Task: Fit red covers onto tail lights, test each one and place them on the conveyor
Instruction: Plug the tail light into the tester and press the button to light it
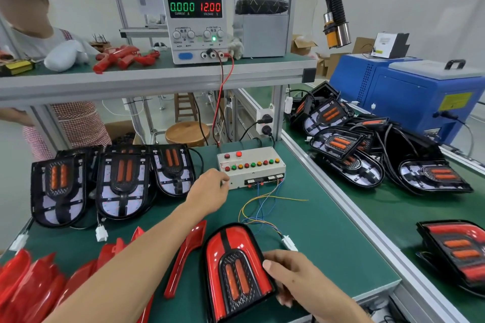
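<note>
Centrally, green bench mat (328, 238): bounded on the right by an aluminium rail (349, 215), beyond it the conveyor (388, 207); near edge at bottom right. Open mat lies between the test box and the covered light, crossed by thin coloured wires (262, 207) ending in a white plug (288, 242). Test box (250, 166): white, rows of coloured buttons, at the back of the mat. Covered tail light (233, 270): red cover fitted, lying flat at the near edge. Left hand (210, 191): reaching forward, fingers curled, fingertips at the left corner of the test box; exact contact cannot be told. Right hand (296, 273): curled round the right edge of the covered tail light, holding it. Uncovered tail lights (115, 186): three, leaning in a row at left. Loose red covers (39, 283): heaped at lower left, one long piece just beside the covered light. Finished light (456, 249) and a pile of uncovered ones (367, 144) on the conveyor. Power supply (195, 25) on the shelf above.
</note>
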`<action>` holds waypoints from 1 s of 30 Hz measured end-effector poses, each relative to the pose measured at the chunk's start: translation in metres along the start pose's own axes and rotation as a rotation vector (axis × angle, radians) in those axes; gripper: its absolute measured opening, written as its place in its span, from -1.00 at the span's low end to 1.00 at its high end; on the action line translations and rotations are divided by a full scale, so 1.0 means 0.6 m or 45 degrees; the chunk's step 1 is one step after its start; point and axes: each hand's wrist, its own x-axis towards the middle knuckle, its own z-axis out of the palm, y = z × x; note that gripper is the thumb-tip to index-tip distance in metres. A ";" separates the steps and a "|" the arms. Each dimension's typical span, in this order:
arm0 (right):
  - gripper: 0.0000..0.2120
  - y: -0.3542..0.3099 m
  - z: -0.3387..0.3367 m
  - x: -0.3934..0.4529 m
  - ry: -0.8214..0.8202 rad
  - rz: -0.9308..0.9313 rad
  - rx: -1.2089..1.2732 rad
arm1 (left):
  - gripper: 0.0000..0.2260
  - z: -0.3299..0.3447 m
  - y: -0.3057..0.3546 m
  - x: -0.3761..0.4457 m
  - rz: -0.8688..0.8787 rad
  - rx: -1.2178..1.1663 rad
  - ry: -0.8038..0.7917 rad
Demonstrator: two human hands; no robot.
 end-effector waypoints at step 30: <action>-0.74 0.052 0.037 0.012 0.576 -0.209 0.469 | -0.42 0.023 0.001 0.036 0.014 0.157 -0.135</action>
